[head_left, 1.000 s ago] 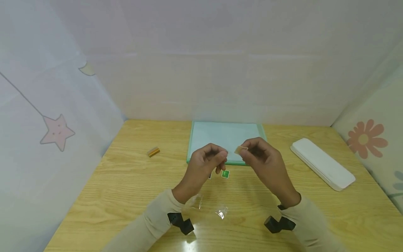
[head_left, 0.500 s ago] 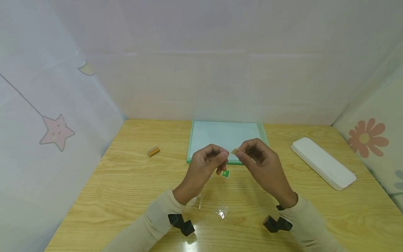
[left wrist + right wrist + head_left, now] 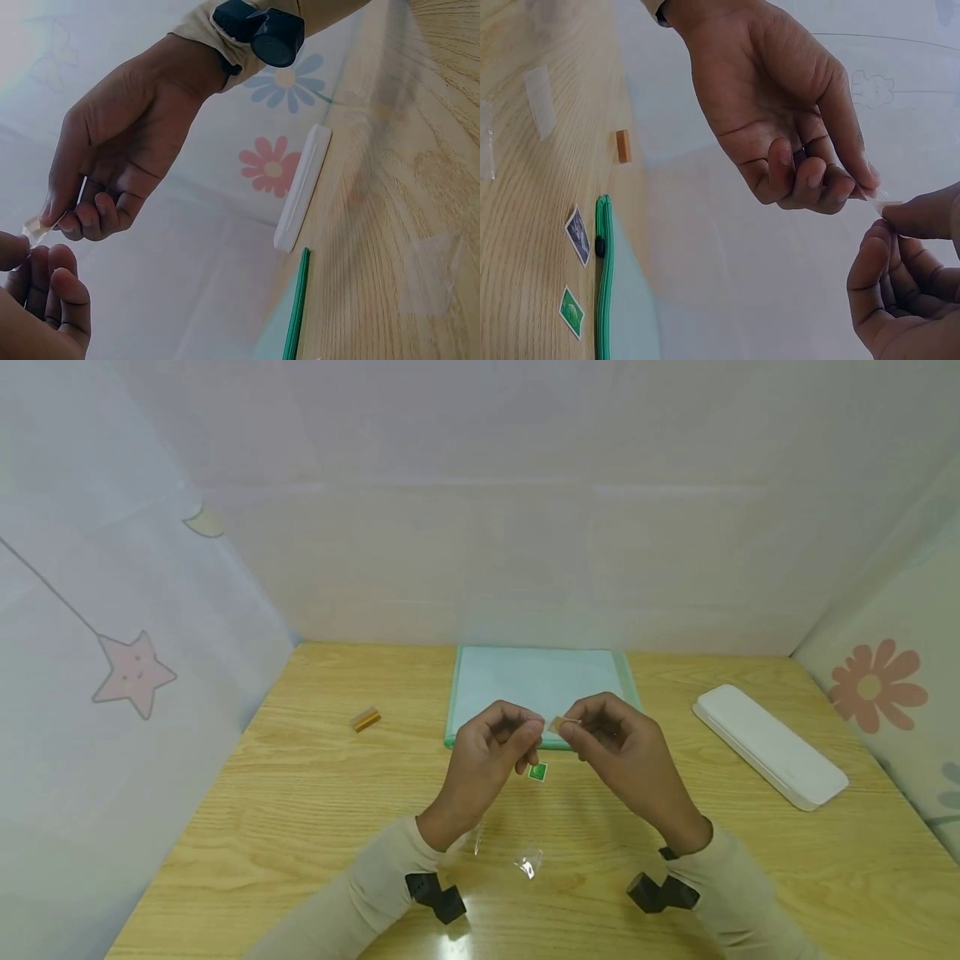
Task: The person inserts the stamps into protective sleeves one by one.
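In the head view my left hand (image 3: 487,747) and right hand (image 3: 622,743) are raised close together over the table, just in front of a pale folder with green edges (image 3: 540,681). My right thumb and finger pinch a small tan stamp-like piece (image 3: 557,725). Between the fingertips, the right wrist view shows thin clear plastic (image 3: 871,201) at this piece, and my left thumb and finger pinch its near side. How far the piece sits inside the plastic is too small to tell. A green stamp (image 3: 537,772) and a dark stamp (image 3: 577,235) lie below the hands.
Clear plastic sleeves (image 3: 529,864) lie on the wooden table (image 3: 300,827) near my forearms. To the left is a small orange-brown block (image 3: 366,720). A long white case (image 3: 772,747) lies on the right. Printed cloth walls surround the table.
My right hand has moved slightly left with the tan piece, bringing it up to my left fingertips. My left hand has hardly moved.
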`<state>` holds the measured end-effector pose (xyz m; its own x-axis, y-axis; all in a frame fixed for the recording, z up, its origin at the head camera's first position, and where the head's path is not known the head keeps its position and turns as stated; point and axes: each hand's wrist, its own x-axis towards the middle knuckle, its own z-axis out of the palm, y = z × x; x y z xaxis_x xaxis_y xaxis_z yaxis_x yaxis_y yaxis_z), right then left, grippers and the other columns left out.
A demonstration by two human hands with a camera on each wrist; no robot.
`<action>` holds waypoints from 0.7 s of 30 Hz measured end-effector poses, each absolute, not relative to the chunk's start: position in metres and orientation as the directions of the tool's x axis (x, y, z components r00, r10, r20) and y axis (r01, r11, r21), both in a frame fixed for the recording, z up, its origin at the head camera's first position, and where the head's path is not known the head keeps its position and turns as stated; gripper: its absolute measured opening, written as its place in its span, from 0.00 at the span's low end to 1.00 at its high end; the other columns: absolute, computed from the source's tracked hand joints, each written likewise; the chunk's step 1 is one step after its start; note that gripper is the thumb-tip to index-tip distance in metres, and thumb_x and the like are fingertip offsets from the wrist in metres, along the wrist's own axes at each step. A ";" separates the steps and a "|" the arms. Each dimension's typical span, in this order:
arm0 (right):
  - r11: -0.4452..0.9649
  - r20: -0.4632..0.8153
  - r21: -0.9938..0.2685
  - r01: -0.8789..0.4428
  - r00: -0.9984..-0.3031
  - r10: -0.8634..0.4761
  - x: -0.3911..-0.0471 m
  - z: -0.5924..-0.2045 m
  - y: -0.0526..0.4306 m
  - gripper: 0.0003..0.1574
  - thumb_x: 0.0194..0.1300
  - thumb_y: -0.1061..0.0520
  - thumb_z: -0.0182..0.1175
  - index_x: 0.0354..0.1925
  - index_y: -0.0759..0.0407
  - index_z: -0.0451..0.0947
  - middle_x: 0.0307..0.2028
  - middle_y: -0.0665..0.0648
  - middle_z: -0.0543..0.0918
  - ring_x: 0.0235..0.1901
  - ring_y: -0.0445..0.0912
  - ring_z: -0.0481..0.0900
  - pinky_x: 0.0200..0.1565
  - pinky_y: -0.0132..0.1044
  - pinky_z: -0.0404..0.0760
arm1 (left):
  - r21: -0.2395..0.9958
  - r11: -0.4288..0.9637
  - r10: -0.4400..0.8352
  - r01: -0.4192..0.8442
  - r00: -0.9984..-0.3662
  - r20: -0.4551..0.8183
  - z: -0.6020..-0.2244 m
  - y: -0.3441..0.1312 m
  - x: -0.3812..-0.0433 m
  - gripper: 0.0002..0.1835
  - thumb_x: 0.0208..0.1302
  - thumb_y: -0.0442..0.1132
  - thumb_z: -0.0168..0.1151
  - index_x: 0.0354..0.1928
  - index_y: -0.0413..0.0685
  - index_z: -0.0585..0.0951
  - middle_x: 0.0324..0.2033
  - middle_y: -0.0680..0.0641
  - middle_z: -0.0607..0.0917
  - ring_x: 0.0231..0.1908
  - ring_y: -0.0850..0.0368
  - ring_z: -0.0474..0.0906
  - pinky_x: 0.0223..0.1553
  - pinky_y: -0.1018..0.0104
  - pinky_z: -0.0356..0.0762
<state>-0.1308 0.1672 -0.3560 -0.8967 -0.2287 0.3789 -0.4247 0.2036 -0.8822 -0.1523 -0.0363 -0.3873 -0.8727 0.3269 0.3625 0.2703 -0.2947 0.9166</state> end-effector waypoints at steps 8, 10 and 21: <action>0.265 0.419 -0.841 -0.472 -0.878 -0.233 -0.129 -0.354 0.164 0.05 0.72 0.57 0.64 0.45 0.51 0.79 0.42 0.50 0.83 0.40 0.47 0.82 0.44 0.38 0.83 | 0.914 -0.279 0.321 0.295 -0.868 0.378 -0.387 -0.037 -0.149 0.08 0.74 0.38 0.60 0.48 0.40 0.78 0.32 0.40 0.80 0.28 0.47 0.75 0.29 0.67 0.74; 0.288 0.430 -0.825 -0.486 -0.871 -0.238 -0.129 -0.354 0.164 0.06 0.71 0.56 0.64 0.46 0.51 0.79 0.41 0.50 0.83 0.38 0.46 0.82 0.42 0.38 0.83 | 0.914 -0.251 0.325 0.319 -0.862 0.390 -0.387 -0.037 -0.149 0.08 0.74 0.38 0.60 0.48 0.42 0.78 0.35 0.42 0.81 0.29 0.44 0.76 0.29 0.67 0.75; 0.232 0.402 -0.863 -0.449 -0.887 -0.226 -0.128 -0.353 0.166 0.07 0.72 0.58 0.63 0.47 0.53 0.78 0.39 0.54 0.81 0.36 0.50 0.82 0.39 0.37 0.84 | 0.925 -0.217 0.317 0.313 -0.873 0.370 -0.388 -0.036 -0.149 0.07 0.75 0.37 0.59 0.49 0.42 0.77 0.34 0.42 0.80 0.29 0.48 0.76 0.29 0.66 0.75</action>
